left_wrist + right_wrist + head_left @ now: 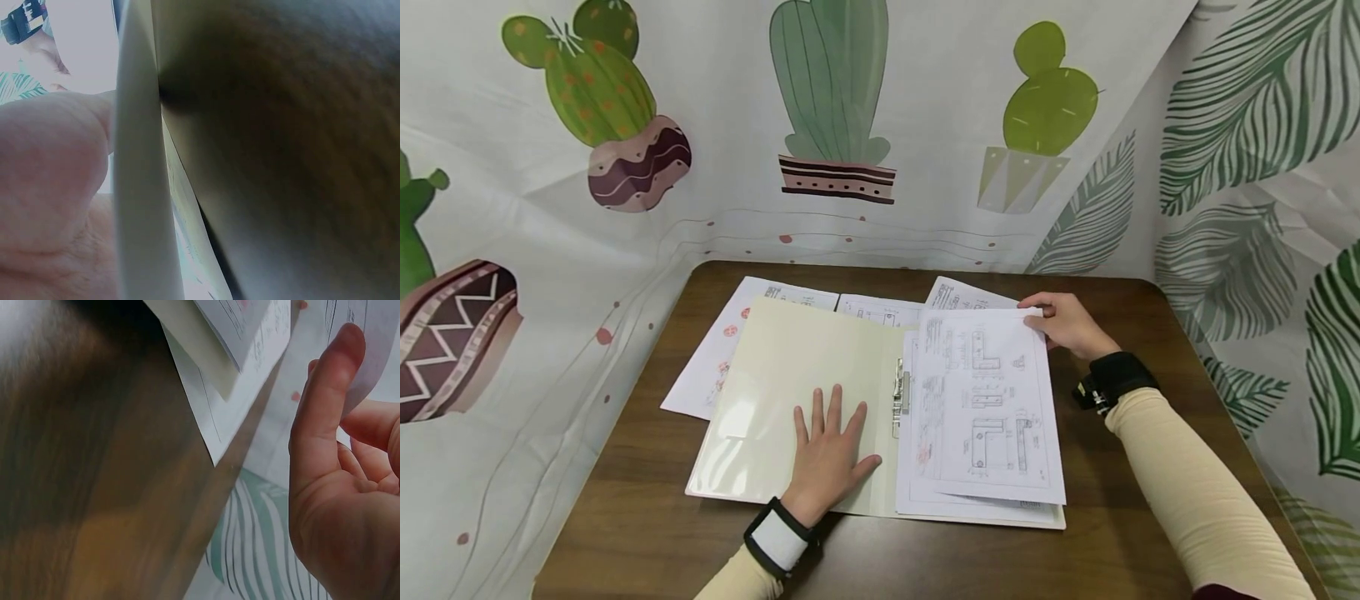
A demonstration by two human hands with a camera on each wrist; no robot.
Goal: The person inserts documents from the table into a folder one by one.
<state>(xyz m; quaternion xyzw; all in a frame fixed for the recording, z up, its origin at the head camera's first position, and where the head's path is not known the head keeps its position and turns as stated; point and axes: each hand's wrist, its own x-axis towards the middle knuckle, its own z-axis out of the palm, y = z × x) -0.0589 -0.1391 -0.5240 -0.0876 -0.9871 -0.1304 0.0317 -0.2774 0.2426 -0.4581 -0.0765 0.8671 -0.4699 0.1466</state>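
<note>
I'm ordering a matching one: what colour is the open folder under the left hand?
The folder is a pale, glossy cream, seen best in the head view.

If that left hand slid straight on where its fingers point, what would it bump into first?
The left hand lies on the folder's inside cover, so it would probably slide over that first, then reach the sheet showing past the far edge; depth there is hard to judge.

A brown, wood-grain, round-cornered surface (625,500) stands before creased white cloth (722,125), printed with green potted cacti (831,92) around twelve o'clock and striped green leaves (1255,100) around two.
</note>
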